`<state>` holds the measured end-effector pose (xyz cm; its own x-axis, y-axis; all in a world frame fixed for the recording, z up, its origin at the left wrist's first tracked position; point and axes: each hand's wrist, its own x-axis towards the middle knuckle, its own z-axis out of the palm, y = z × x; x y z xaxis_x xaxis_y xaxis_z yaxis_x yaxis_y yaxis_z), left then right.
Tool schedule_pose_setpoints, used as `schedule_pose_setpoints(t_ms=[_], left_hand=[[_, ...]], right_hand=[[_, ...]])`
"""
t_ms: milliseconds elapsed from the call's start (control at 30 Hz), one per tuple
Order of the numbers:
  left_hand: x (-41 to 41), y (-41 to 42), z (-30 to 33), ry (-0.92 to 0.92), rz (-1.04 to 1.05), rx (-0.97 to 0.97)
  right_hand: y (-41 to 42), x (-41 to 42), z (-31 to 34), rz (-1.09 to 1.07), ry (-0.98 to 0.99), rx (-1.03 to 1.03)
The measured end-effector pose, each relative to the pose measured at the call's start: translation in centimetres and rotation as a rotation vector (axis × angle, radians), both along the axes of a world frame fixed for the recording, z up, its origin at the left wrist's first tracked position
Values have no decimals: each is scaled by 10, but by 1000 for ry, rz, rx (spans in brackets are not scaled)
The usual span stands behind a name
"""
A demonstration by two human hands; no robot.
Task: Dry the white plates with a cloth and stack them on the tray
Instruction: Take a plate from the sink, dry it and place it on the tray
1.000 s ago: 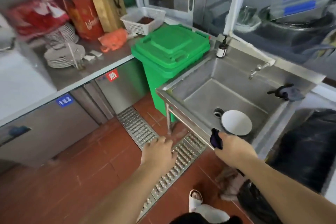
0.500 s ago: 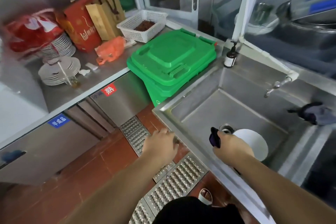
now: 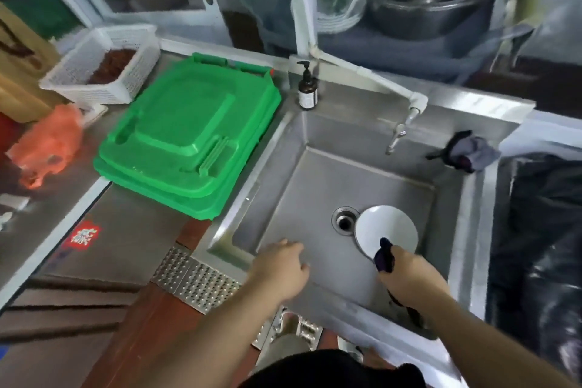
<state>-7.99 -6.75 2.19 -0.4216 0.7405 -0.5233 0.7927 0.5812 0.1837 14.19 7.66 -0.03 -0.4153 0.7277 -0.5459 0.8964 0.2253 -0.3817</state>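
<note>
Head view, looking down into a steel sink. Fingers of the right hand (image 3: pixel 409 277) are clenched round a dark purple cloth (image 3: pixel 384 257), whose bunched end sticks up past the knuckles and overlaps the near rim of the white plate (image 3: pixel 385 228); the cloth is kept in the fist, presumably so that wiping can begin as soon as the plate is lifted. Fingers of the left hand (image 3: pixel 282 268) are loosely curled and grasp nothing; the hand hovers over the sink's front edge, probably ready to take the plate so the other hand can wipe. The white plate lies flat on the sink (image 3: pixel 293 217) floor, just beside the drain (image 3: pixel 345 220) and partly covering its rim, which suggests it was left there to drain after washing. No tray is in view, so the stacking place cannot be told. Farther out, the tap (image 3: pixel 398 132) juts from the back wall, with a soap pump bottle (image 3: pixel 307 91) standing at the back left corner and a second dark cloth (image 3: pixel 466 151) on the right ledge. A green bin lid (image 3: pixel 185 135) sits to the left, beside a white basket (image 3: pixel 104 69) on the tabletop (image 3: pixel 47 198).
</note>
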Motion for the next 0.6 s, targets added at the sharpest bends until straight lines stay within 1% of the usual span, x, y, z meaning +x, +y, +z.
schedule_pose_setpoints(t_ms=[200,300,433,600], left_hand=[[-39,52,-34,-84,-184,-41],[-57,70,-49,-107,-262,-56],[-68,89,-70,-108,-383,-113],[-61,111,-90,-118,-472,-166]], right_hand=[[10,5,0,-404,-52,-13],[9,5,-4,-559,-90,-36],[6,1,-17,-652,-140,-44],[9,-1,-43,-774,-76,-100]])
